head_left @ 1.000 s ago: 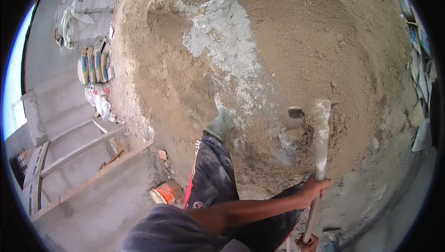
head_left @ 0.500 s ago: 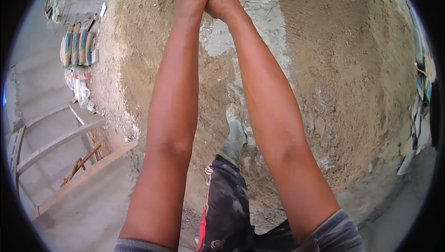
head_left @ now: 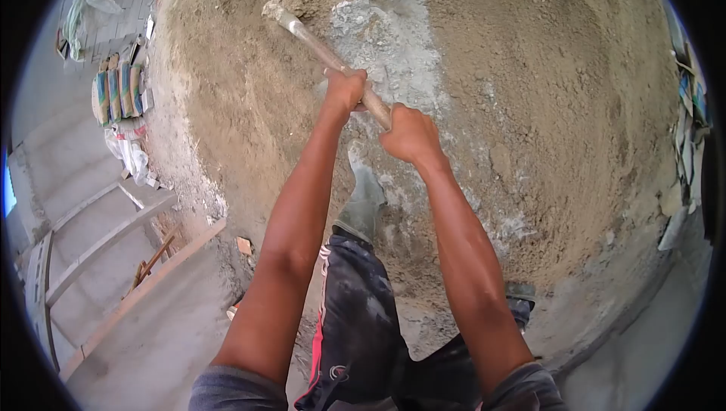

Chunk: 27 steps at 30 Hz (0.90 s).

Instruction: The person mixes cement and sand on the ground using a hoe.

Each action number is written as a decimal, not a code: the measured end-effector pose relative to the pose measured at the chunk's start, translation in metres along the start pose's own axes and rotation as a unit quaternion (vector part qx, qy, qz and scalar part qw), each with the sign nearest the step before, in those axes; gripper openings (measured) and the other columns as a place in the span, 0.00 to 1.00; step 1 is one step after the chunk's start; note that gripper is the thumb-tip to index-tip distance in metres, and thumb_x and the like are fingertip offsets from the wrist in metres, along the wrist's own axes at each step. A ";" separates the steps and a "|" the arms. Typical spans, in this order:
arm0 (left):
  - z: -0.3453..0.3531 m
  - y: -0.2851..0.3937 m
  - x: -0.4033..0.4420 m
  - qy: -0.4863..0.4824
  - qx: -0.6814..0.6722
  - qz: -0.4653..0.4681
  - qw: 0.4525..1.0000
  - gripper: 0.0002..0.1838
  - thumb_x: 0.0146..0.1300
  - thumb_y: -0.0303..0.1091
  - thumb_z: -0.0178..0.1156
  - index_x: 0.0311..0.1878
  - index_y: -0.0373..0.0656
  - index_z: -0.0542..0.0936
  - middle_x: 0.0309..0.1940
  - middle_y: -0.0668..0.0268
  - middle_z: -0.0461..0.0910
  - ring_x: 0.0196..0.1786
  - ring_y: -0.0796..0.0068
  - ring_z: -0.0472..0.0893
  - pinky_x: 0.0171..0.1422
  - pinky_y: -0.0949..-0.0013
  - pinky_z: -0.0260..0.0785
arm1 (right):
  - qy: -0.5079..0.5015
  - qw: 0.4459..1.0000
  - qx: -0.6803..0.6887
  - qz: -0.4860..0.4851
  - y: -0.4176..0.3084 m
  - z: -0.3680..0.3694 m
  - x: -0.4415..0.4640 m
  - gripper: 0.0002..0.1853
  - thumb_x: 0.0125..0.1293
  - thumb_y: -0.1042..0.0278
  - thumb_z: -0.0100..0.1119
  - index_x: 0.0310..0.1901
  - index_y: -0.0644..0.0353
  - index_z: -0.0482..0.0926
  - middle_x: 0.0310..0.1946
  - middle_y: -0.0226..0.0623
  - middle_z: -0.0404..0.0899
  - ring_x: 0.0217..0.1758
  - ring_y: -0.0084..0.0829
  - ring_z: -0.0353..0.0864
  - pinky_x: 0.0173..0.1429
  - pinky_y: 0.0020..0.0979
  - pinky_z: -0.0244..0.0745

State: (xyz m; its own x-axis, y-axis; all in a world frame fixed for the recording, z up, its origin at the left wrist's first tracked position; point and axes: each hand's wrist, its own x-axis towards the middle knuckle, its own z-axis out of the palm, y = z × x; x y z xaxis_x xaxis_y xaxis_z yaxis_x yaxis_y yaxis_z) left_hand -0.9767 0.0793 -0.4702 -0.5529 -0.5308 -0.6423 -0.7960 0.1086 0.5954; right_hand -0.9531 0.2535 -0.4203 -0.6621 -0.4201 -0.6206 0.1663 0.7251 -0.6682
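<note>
Two hands are engaged on one tool. Clock positions refer to the centre of the view. The tool shows as a long, pale-brown, round, wooden-looking handle [head_left: 321,52] with a whitened far end at 11 o'clock. The left hand [head_left: 346,92], at 12 o'clock, is the forward hand; its fingers are wrapped around the shaft. The right hand [head_left: 412,135], between 1 and 2 o'clock, is likewise closed around the shaft, at the rear. A short length of shaft shows between them.

Change of position: one second ago, the handle stood at 4 o'clock. Half a second ago, both arms reached toward 12 o'clock, hands at the top edge, handle out of sight. The handle is now visible again, slanting toward 11 o'clock, its far end against the coarse, brown, loose soil [head_left: 529,71], left of the pale-grey, powdery patch [head_left: 389,48].

Effect on the work: the point of application has moved from the right of the soil to the left border of the patch; a downstroke there appears to have been delivered. Any head on the tool is hidden, so its depth cannot be verified.

Footing: the grey-green, dusty boot [head_left: 361,203] near centre remains planted on the soil.
</note>
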 end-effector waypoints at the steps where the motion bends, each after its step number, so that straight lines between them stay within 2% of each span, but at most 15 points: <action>1: 0.006 -0.008 -0.015 -0.009 -0.015 -0.020 1.000 0.17 0.66 0.36 0.59 0.51 0.31 0.74 0.36 0.54 0.84 0.33 0.60 0.87 0.28 0.58 0.80 | 0.005 1.000 -0.002 0.002 0.021 0.002 -0.027 0.15 0.56 0.69 0.63 0.45 0.66 0.80 0.41 0.58 0.85 0.49 0.56 0.86 0.55 0.50 0.78; 3: 0.020 -0.029 -0.036 -0.025 -0.052 -0.056 0.997 0.16 0.68 0.36 0.59 0.52 0.34 0.74 0.36 0.57 0.84 0.34 0.62 0.87 0.28 0.62 0.79 | -0.022 0.999 -0.019 0.043 0.054 -0.004 -0.088 0.16 0.57 0.68 0.66 0.45 0.67 0.78 0.39 0.58 0.85 0.47 0.56 0.86 0.54 0.51 0.78; 6: 0.057 -0.079 -0.058 -0.076 -0.356 -0.160 0.917 0.21 0.68 0.35 0.62 0.55 0.33 0.67 0.36 0.59 0.80 0.32 0.67 0.84 0.30 0.62 0.80 | -0.001 0.998 -0.046 0.035 0.130 0.015 -0.186 0.16 0.55 0.68 0.68 0.42 0.65 0.75 0.36 0.55 0.84 0.40 0.55 0.85 0.49 0.51 0.78; 8: 0.106 -0.113 -0.095 -0.060 -0.396 -0.231 0.886 0.09 0.70 0.36 0.62 0.41 0.44 0.73 0.26 0.69 0.73 0.26 0.74 0.75 0.27 0.66 0.72 | -0.007 0.995 -0.063 0.073 0.178 0.022 -0.246 0.17 0.53 0.69 0.68 0.42 0.65 0.74 0.34 0.54 0.83 0.38 0.56 0.84 0.46 0.52 0.78; 9: 0.137 -0.121 -0.132 -0.043 -0.381 -0.237 0.893 0.10 0.68 0.35 0.64 0.37 0.47 0.71 0.23 0.71 0.69 0.23 0.76 0.70 0.25 0.67 0.70 | -0.004 0.993 -0.064 0.096 0.199 0.021 -0.276 0.17 0.52 0.68 0.68 0.41 0.64 0.74 0.33 0.53 0.83 0.37 0.57 0.84 0.45 0.52 0.77; 11: 0.183 -0.140 -0.187 -0.039 -0.366 -0.266 0.891 0.10 0.66 0.33 0.65 0.41 0.47 0.72 0.25 0.70 0.71 0.23 0.76 0.72 0.25 0.68 0.69 | 0.013 0.988 -0.080 0.128 0.241 0.018 -0.328 0.18 0.50 0.68 0.68 0.41 0.63 0.73 0.31 0.53 0.82 0.36 0.57 0.83 0.43 0.53 0.77; 14: 0.200 -0.106 -0.275 -0.048 -0.385 -0.268 0.882 0.11 0.65 0.33 0.66 0.43 0.45 0.72 0.26 0.70 0.71 0.23 0.74 0.73 0.27 0.68 0.70 | -0.008 0.982 -0.087 0.166 0.283 0.003 -0.389 0.19 0.48 0.68 0.70 0.41 0.60 0.73 0.30 0.52 0.81 0.36 0.58 0.82 0.43 0.53 0.76; 16: 0.183 -0.093 -0.312 -0.048 -0.392 -0.230 0.889 0.10 0.66 0.30 0.65 0.43 0.44 0.72 0.26 0.69 0.72 0.23 0.74 0.73 0.29 0.68 0.71 | 0.029 0.990 -0.094 0.104 0.288 0.014 -0.415 0.19 0.48 0.69 0.70 0.41 0.60 0.74 0.31 0.52 0.81 0.37 0.58 0.82 0.43 0.53 0.76; 18: 0.133 -0.059 -0.332 -0.042 -0.401 -0.152 0.903 0.10 0.67 0.26 0.65 0.45 0.44 0.72 0.27 0.68 0.74 0.25 0.75 0.75 0.31 0.67 0.71 | 0.053 0.994 -0.069 0.061 0.273 0.027 -0.404 0.18 0.48 0.70 0.69 0.41 0.60 0.74 0.35 0.52 0.81 0.40 0.57 0.81 0.45 0.52 0.75; 20: 0.062 -0.002 -0.322 -0.032 -0.369 -0.044 0.928 0.10 0.68 0.24 0.65 0.45 0.43 0.72 0.26 0.67 0.76 0.26 0.76 0.77 0.33 0.67 0.72 | 0.133 0.989 -0.005 -0.057 0.226 0.046 -0.335 0.18 0.48 0.72 0.69 0.41 0.61 0.74 0.36 0.52 0.79 0.41 0.56 0.79 0.46 0.51 0.74; 22: -0.011 0.067 -0.280 0.013 -0.338 0.165 0.927 0.11 0.70 0.27 0.63 0.51 0.39 0.71 0.28 0.64 0.77 0.29 0.74 0.78 0.35 0.67 0.72 | 0.168 0.971 0.061 -0.161 0.140 0.042 -0.226 0.19 0.46 0.76 0.69 0.42 0.61 0.76 0.36 0.49 0.79 0.41 0.53 0.79 0.46 0.47 0.74; 23: -0.044 0.111 -0.254 0.043 -0.328 0.302 0.894 0.16 0.73 0.31 0.60 0.57 0.38 0.68 0.35 0.60 0.79 0.32 0.73 0.79 0.38 0.67 0.74 | 0.193 0.955 0.106 -0.199 0.080 0.028 -0.166 0.18 0.46 0.78 0.68 0.41 0.62 0.76 0.34 0.47 0.79 0.39 0.52 0.79 0.46 0.47 0.74; 24: -0.074 0.153 -0.220 0.058 -0.305 0.410 0.857 0.26 0.74 0.37 0.60 0.64 0.33 0.61 0.45 0.61 0.77 0.40 0.76 0.80 0.45 0.71 0.74 | 0.217 0.932 0.126 -0.262 0.023 0.013 -0.106 0.16 0.52 0.75 0.67 0.42 0.62 0.75 0.35 0.49 0.81 0.39 0.53 0.81 0.44 0.47 0.75; 25: -0.099 0.189 -0.178 0.133 -0.198 0.510 0.827 0.29 0.76 0.41 0.57 0.70 0.35 0.59 0.49 0.55 0.78 0.44 0.69 0.83 0.46 0.67 0.77 | 0.239 0.913 0.140 -0.300 -0.034 -0.006 -0.053 0.15 0.52 0.75 0.67 0.42 0.63 0.75 0.30 0.47 0.80 0.35 0.52 0.82 0.44 0.46 0.74; 27: -0.120 0.237 -0.091 0.294 -0.033 0.602 0.741 0.43 0.77 0.49 0.55 0.77 0.33 0.42 0.52 0.52 0.78 0.48 0.66 0.84 0.48 0.68 0.78 | 0.214 0.906 0.181 -0.317 -0.140 -0.055 0.029 0.14 0.56 0.72 0.64 0.42 0.64 0.71 0.29 0.56 0.80 0.34 0.59 0.82 0.42 0.53 0.75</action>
State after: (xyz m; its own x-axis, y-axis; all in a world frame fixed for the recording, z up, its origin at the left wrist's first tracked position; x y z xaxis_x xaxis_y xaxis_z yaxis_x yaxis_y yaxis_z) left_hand -1.0853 0.0528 -0.2127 -0.6342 -0.3592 0.6847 0.2124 0.7706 0.6009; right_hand -1.0353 0.1701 -0.3222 -0.9183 -0.3830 0.1001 -0.1696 0.1520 -0.9737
